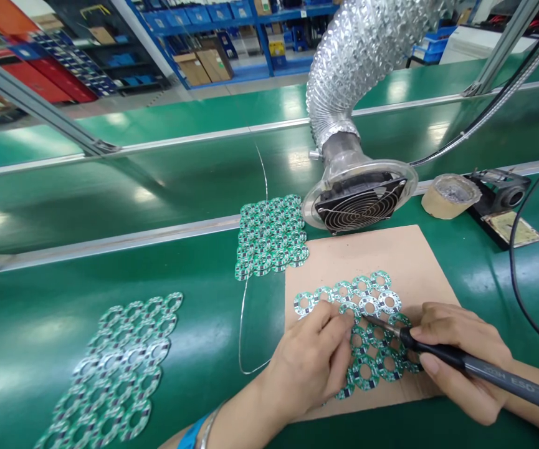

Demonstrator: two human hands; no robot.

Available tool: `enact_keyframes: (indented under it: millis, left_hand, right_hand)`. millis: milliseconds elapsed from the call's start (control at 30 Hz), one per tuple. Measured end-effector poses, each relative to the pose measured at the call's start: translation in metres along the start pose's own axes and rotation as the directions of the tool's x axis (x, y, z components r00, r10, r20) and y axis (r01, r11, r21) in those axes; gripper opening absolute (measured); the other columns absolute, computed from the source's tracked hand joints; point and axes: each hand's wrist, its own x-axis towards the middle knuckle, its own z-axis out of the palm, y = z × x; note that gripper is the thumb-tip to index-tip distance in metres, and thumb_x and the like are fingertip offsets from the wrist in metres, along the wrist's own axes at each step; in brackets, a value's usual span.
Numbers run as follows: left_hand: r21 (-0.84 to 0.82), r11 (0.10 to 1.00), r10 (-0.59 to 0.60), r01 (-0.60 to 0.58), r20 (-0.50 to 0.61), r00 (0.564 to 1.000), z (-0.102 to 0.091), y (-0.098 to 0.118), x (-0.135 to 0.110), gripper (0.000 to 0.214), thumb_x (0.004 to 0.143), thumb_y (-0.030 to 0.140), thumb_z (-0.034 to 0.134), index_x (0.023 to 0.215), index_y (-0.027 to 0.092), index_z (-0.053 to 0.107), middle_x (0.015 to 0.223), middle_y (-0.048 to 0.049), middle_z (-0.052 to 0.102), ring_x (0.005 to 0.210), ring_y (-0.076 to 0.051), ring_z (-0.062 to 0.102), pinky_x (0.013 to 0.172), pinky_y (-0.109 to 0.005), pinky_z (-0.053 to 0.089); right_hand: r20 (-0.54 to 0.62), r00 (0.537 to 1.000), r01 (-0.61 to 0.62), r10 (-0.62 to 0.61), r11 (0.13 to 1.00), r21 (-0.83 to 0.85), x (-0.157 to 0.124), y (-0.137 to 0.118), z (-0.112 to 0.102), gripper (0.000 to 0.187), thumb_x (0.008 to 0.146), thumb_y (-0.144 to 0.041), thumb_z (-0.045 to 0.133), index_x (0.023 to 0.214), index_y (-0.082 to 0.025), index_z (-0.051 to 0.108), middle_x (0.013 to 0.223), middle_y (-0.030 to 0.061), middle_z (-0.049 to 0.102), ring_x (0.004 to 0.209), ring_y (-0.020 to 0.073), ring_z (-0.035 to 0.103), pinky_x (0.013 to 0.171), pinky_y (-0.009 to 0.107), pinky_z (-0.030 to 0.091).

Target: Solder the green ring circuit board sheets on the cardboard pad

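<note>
My right hand (pixel 460 355) grips the dark handle of a soldering iron (pixel 521 380), its tip pointing left onto a panel of ring-shaped green circuit boards (pixel 366 384). My left hand (pixel 313 355) is closed, its fingertips pinched together over that panel close to the iron's tip. A thin solder wire (pixel 240 337) loops in from the left and passes behind the left hand; the pinched end is hidden. Beneath the panel lies a cardboard sheet (pixel 353 252). The left hand covers the panel's lower left part.
Another board panel (pixel 269 234) lies behind the cardboard, with wire across it. A third panel (pixel 122 362) is at left. A fume extractor fan (pixel 362 209) on a foil duct (pixel 344 68) hangs close above. At right are a tape roll (pixel 451 196), an iron stand (pixel 503 193) and a black cable (pixel 515 274).
</note>
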Motion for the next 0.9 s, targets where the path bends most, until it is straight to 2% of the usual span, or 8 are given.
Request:
enact_keyframes:
  millis: [233, 567, 900]
  left_hand:
    - [0.003, 1.0, 0.025, -0.025, -0.001, 1.0, -0.003, 0.001, -0.008, 0.019, 0.085, 0.01, 0.046, 0.101, 0.016, 0.055, 0.083, -0.0041, 0.058, 0.076, -0.014, 0.057, 0.065, -0.027, 0.053]
    - [0.052, 0.998, 0.046, -0.047, 0.031, 0.998, 0.0, 0.001, -0.006, 0.013, 0.086, 0.011, 0.044, 0.093, 0.018, 0.053, 0.076, -0.0014, 0.057, 0.068, -0.013, 0.055, 0.058, -0.025, 0.047]
    - [0.091, 0.995, 0.043, -0.044, 0.017, 0.999, 0.002, 0.002, -0.004, 0.014, 0.087, 0.012, 0.042, 0.091, 0.019, 0.054, 0.071, -0.0006, 0.053, 0.061, -0.012, 0.05, 0.052, -0.023, 0.042]
  right_hand:
    - [0.039, 0.999, -0.021, 0.021, 1.0, 0.003, -0.006, 0.001, 0.003, 0.028, 0.071, -0.009, 0.052, 0.097, -0.013, 0.061, 0.063, 0.0033, 0.056, 0.054, 0.0156, 0.052, 0.053, 0.033, 0.045]
    - [0.088, 0.996, 0.011, -0.011, 1.0, -0.005, -0.008, 0.004, 0.002, 0.028, 0.073, -0.009, 0.052, 0.099, -0.013, 0.059, 0.064, 0.0026, 0.055, 0.056, 0.0154, 0.051, 0.055, 0.033, 0.044]
    - [0.076, 0.997, 0.024, -0.023, 1.0, -0.018, -0.01, 0.006, 0.005, 0.027, 0.073, -0.012, 0.052, 0.099, -0.014, 0.058, 0.062, 0.0011, 0.053, 0.053, 0.0148, 0.049, 0.051, 0.031, 0.04]
